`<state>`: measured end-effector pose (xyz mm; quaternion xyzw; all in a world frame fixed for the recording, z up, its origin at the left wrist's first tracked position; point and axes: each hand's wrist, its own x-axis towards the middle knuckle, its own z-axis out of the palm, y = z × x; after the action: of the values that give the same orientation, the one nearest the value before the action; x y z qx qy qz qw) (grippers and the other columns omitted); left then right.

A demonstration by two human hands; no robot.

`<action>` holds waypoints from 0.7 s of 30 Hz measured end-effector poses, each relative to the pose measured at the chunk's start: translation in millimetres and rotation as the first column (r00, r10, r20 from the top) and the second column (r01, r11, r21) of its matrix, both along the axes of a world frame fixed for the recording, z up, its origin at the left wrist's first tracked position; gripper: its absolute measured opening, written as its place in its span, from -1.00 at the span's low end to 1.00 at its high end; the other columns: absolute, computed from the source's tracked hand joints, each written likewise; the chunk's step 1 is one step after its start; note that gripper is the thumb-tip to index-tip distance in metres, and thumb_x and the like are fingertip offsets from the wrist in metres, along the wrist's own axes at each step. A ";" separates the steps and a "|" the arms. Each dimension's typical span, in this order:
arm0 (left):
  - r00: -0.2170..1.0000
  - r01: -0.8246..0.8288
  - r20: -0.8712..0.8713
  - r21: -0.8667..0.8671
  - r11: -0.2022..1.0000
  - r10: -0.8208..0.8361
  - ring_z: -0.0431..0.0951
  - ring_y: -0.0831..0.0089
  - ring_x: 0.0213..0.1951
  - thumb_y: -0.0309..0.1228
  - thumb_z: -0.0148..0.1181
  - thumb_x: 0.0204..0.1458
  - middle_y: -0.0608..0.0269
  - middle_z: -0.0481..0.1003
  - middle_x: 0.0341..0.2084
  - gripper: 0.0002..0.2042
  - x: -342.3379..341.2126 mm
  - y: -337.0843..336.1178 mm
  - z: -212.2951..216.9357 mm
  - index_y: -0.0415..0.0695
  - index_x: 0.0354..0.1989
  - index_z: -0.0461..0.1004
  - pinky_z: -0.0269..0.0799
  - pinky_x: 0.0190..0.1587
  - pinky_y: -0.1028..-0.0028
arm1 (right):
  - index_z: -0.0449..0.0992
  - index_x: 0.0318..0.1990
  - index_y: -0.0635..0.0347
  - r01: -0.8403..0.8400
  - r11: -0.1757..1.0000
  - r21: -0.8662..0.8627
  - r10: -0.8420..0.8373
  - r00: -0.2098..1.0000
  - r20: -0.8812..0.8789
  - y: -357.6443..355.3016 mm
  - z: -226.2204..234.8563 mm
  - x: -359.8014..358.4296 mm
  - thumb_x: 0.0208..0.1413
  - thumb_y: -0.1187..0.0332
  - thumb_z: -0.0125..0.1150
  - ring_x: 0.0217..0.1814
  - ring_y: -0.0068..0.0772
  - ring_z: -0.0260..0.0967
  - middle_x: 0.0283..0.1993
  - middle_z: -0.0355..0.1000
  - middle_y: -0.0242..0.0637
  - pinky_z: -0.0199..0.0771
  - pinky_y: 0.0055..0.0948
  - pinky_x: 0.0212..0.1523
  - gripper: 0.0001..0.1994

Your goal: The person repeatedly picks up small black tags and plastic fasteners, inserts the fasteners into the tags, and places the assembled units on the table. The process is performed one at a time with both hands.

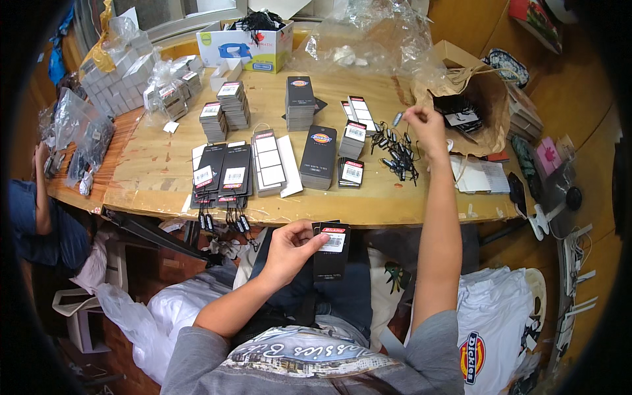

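My left hand (287, 253) holds a few black hang tags (331, 263) over my lap, thumb across the front; the top one has a small white barcode label. Over the right part of the table, my right hand (426, 128) pinches a black tag string (397, 119) by its end. Just below it lies a loose pile of black tag strings (397, 159). Stacks of black tags (318, 155) and small barcode tags (353, 139) stand left of the pile. Finished-looking tags with strings (232, 174) lie at the table's front edge, their cords hanging over.
A brown paper bag (490, 99) holding black tags sits at the right. A cardboard box (276, 49) with black strings stands at the back, beside clear plastic (368, 36). Bagged small boxes (122, 79) are far left. Another person's arm (42, 191) shows at the left edge.
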<state>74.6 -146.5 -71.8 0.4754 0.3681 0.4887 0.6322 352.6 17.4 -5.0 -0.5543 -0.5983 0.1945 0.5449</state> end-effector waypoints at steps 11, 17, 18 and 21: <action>0.665 0.583 0.689 -0.238 0.777 -0.288 0.43 0.55 -0.37 -0.45 0.03 -0.05 0.01 0.34 -0.18 -0.76 8.4 9.1 16.1 -0.19 -0.18 0.28 0.38 -0.29 0.61 | 0.36 -0.41 0.27 -0.263 0.963 -0.049 0.244 0.939 -0.241 -63.1 47.4 -35.7 -0.08 0.48 0.07 -0.58 -0.73 0.18 -0.58 0.30 -0.46 0.16 -0.75 -0.56 -0.92; 0.374 0.732 0.866 -0.056 0.679 -0.332 0.41 0.48 -0.20 -0.40 -0.01 -0.02 0.02 0.25 -0.07 -0.66 33.3 43.5 21.3 -0.23 -0.07 0.18 0.38 -0.14 0.49 | 0.37 -0.43 0.30 -0.335 0.934 -0.127 0.299 0.924 -0.237 -125.0 17.9 -67.9 -0.10 0.54 0.06 -0.56 -0.70 0.23 -0.55 0.33 -0.43 0.22 -0.74 -0.52 -0.95; 0.363 0.739 0.875 -0.061 0.670 -0.321 0.41 0.49 -0.21 -0.40 -0.01 -0.02 0.04 0.28 -0.10 -0.67 37.8 45.9 23.1 -0.23 -0.08 0.19 0.38 -0.14 0.49 | 0.37 -0.43 0.30 -0.319 0.937 -0.145 0.278 0.929 -0.245 -137.7 10.8 -72.9 -0.11 0.55 0.06 -0.57 -0.70 0.24 -0.55 0.33 -0.42 0.22 -0.74 -0.53 -0.95; 0.439 0.706 0.852 -0.131 0.696 -0.285 0.44 0.48 -0.29 -0.38 -0.03 -0.01 0.13 0.40 -0.31 -0.67 44.6 47.1 17.7 -0.26 -0.08 0.19 0.40 -0.21 0.48 | 0.38 -0.45 0.33 -0.187 0.960 -0.208 0.167 0.980 -0.109 -170.6 -18.0 -81.5 -0.10 0.55 0.07 -0.56 -0.70 0.28 -0.56 0.35 -0.39 0.23 -0.72 -0.57 -0.96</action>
<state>119.2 -99.5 -54.1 0.1332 -0.0006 0.3211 0.9376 271.1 -153.3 -23.0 -0.5452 -0.5954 0.3316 0.4882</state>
